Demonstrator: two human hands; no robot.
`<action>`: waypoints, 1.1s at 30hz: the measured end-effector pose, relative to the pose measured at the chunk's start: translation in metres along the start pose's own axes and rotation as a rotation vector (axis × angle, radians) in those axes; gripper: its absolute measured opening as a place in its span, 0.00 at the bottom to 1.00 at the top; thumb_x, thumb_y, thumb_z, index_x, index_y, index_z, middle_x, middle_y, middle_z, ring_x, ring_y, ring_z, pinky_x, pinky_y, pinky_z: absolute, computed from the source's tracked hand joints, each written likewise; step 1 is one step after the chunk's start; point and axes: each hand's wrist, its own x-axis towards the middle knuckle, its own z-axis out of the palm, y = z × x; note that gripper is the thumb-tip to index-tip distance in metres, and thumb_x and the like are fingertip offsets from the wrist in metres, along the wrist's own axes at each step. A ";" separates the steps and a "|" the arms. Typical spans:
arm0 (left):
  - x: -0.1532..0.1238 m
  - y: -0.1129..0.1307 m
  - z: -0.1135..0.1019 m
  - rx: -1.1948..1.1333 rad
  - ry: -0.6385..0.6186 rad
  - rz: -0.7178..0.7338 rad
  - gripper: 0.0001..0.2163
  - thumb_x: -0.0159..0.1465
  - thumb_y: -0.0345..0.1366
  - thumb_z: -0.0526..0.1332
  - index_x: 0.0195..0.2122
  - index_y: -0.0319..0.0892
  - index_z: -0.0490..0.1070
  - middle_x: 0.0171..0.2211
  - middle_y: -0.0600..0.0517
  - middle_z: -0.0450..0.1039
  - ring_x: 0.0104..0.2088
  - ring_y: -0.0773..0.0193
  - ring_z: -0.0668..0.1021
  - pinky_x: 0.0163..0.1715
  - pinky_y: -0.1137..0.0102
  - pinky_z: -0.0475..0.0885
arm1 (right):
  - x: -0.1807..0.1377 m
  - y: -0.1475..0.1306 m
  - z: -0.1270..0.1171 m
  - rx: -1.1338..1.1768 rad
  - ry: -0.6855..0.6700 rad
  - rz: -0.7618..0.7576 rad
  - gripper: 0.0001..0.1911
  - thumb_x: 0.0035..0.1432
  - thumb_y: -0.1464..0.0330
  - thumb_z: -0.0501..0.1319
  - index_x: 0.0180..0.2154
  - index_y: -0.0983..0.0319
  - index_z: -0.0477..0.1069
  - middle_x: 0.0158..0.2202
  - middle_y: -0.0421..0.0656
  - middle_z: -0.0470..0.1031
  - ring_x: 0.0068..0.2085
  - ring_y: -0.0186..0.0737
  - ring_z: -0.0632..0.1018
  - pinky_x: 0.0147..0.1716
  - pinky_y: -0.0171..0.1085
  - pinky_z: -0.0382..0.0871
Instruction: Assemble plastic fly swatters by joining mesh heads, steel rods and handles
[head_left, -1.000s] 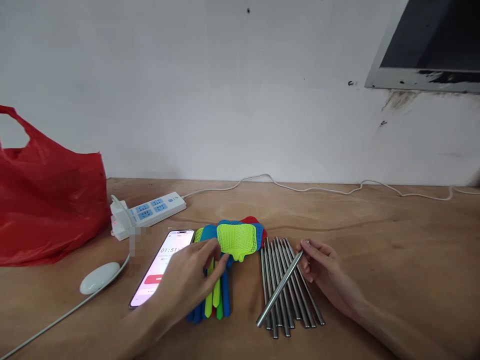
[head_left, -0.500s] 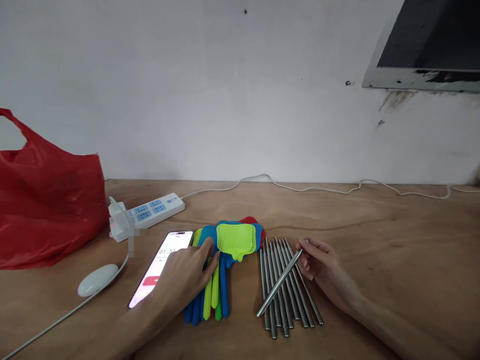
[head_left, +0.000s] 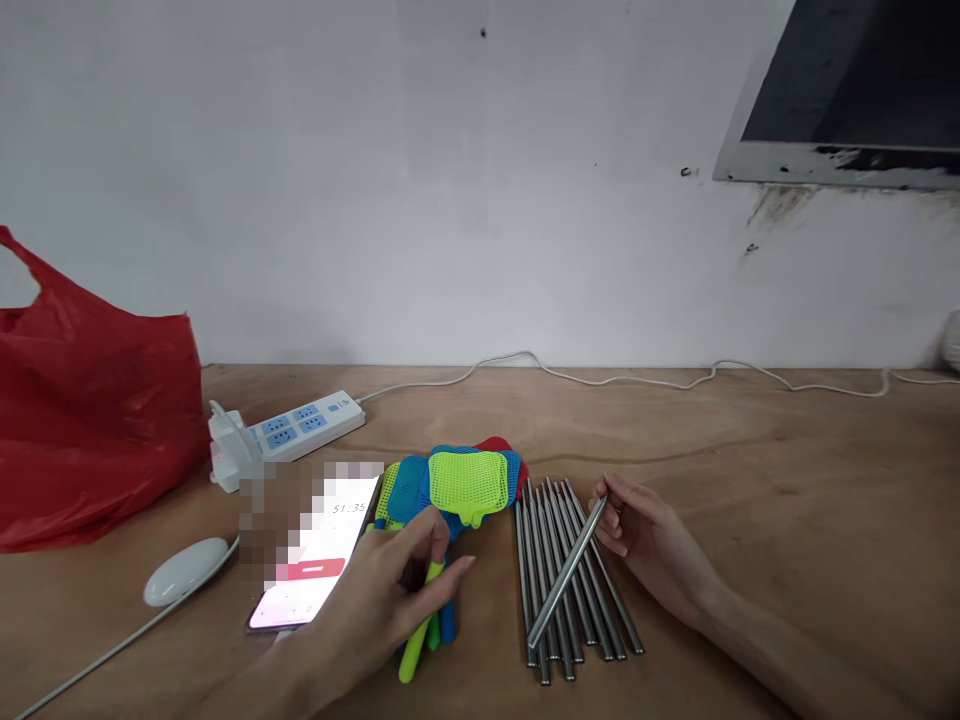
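Nearest, a yellow-green handle has been drawn nearer than half a second ago, its near end now beyond that of the blue handle to its right, which suggests it is being parted from the bundle. The left hand has come nearer too and seems to hold its far part between thumb and fingers; its long axis runs near-left to far-right. Farther right, a metal tube slants the same way across the tube row, its near end swung slightly right. The right hand pinches its far end. Beyond, left of centre, lie perforated heads.
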 end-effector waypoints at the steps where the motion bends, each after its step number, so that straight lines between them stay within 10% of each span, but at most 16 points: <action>1: -0.002 0.002 0.002 -0.013 -0.003 0.022 0.12 0.69 0.39 0.58 0.30 0.47 0.56 0.19 0.63 0.58 0.17 0.71 0.63 0.18 0.76 0.56 | 0.000 0.000 0.000 0.014 0.003 0.005 0.17 0.49 0.55 0.72 0.25 0.61 0.74 0.18 0.35 0.60 0.21 0.30 0.58 0.18 0.31 0.53; 33: 0.000 0.026 0.007 -0.514 -0.107 -0.256 0.06 0.58 0.37 0.70 0.36 0.46 0.78 0.28 0.56 0.80 0.29 0.65 0.79 0.32 0.73 0.74 | 0.002 0.000 -0.004 0.185 0.010 0.094 0.16 0.41 0.61 0.78 0.27 0.64 0.78 0.21 0.36 0.67 0.23 0.27 0.65 0.21 0.26 0.63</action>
